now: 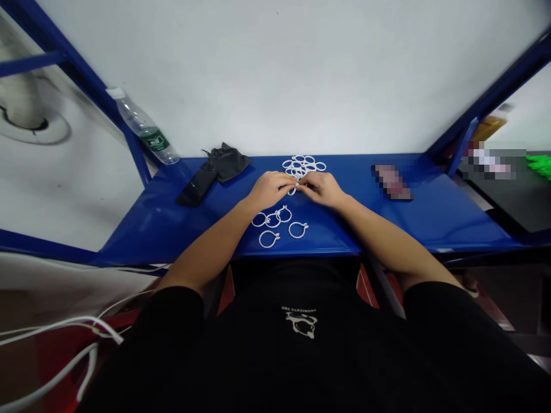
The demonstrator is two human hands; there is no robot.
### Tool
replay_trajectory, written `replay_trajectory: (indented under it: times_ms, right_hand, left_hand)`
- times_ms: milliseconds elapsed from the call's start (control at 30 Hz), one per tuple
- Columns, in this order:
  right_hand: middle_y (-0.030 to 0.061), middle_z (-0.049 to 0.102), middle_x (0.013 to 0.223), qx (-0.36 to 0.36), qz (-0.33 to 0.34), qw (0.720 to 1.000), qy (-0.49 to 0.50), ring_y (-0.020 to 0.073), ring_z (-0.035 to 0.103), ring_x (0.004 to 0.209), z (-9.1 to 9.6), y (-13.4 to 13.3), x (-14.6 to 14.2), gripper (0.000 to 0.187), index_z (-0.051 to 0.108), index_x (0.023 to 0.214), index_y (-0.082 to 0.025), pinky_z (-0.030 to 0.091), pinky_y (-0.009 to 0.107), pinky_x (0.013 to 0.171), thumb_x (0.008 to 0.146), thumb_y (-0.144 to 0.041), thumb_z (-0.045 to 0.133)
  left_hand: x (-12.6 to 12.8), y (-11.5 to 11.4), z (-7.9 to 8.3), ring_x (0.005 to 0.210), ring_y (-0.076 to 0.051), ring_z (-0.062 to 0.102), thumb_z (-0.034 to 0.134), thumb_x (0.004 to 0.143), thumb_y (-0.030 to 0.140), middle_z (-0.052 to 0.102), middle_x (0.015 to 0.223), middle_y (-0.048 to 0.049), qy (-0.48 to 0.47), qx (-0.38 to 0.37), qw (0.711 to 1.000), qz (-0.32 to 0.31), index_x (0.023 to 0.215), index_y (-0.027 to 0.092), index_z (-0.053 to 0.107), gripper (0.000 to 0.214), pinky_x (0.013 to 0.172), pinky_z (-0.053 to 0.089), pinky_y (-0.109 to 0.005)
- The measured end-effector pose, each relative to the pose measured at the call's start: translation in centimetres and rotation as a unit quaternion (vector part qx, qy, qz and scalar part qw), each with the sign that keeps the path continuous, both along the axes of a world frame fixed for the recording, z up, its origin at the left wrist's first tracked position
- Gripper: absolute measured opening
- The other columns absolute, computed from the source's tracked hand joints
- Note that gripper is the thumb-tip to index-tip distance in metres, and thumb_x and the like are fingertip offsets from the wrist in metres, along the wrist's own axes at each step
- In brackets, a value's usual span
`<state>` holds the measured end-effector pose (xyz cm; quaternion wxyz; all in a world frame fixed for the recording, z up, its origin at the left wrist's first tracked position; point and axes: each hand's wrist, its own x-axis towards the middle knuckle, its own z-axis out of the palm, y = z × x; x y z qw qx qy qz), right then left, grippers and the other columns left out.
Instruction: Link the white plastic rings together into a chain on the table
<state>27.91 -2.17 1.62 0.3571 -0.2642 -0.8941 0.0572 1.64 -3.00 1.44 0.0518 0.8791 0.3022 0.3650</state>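
Five loose white rings [279, 217] lay just below frame centre, one more ring [292, 194] between two hands [269, 188] at centre, an overlapping, uncountable ring cluster [301, 167] just above; one clear bottle [148, 131] stood upper left.

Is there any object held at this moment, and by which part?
A white ring is between the left hand and right hand, apparently pinched at its tabbed end; the exact grip is too small to tell.

Left hand [270, 189]: your fingers and thumb are pinched together, back of the hand up.
Right hand [326, 189]: your fingers curl into a pinch, tips just beside the left's.
Forearms [215, 236]: yours cross the near edge of the bench [142, 229], converging towards its far edge.
Elbows: bent.
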Motion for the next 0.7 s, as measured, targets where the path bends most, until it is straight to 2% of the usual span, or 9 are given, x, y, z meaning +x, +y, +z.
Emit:
replay_trajectory:
  times_ms: [333,500,567,700]
  right_hand:
    - [0.0101,0.081,0.092,-0.017,-0.059,0.998,-0.028,0.0246,0.07,0.081,0.2,-0.5,-0.2,0.04,0.081,0.101,-0.023,0.052,0.037,0.077,0.115,-0.053,0.059]
    - [0.0107,0.082,0.095,0.004,-0.102,0.995,0.004,0.026,0.072,0.086,-0.2,0.5,0.2,0.036,0.083,0.106,-0.023,0.054,0.038,0.079,0.115,-0.05,0.06]
    - [0.0114,0.084,0.099,0.001,-0.133,0.991,0.016,0.0267,0.072,0.087,-0.2,1.1,0.6,0.032,0.084,0.111,-0.022,0.055,0.039,0.08,0.113,-0.047,0.064]
    - [0.0117,0.085,0.101,-0.026,-0.148,0.989,0.005,0.0261,0.072,0.085,-0.3,1.7,1.2,0.027,0.086,0.116,-0.021,0.055,0.039,0.08,0.107,-0.042,0.073]
  left_hand:
    - [0.5,-0.5,0.5,0.118,-0.025,0.08,0.074,0.11,0.023,0.088,0.126,-0.0072,0.006,-0.037,0.999,0.015,0.113,0.028,0.09,0.017,0.112,0.06,-0.05]
    - [0.4,-1.1,1.6,0.126,-0.027,0.076,0.076,0.109,0.025,0.084,0.136,-0.0114,0.006,-0.031,0.999,0.033,0.128,0.024,0.087,0.023,0.115,0.058,-0.05]
    - [-0.1,-1.4,2.3,0.117,-0.027,0.076,0.078,0.107,0.03,0.085,0.128,-0.0112,0.017,-0.053,0.997,0.048,0.128,0.023,0.087,0.024,0.109,0.059,-0.047]
    - [-1.6,-1.6,3.1,0.08,-0.02,0.073,0.088,0.094,0.039,0.083,0.091,-0.0054,0.109,-0.189,0.976,0.023,0.097,0.024,0.088,0.016,0.076,0.055,-0.035]
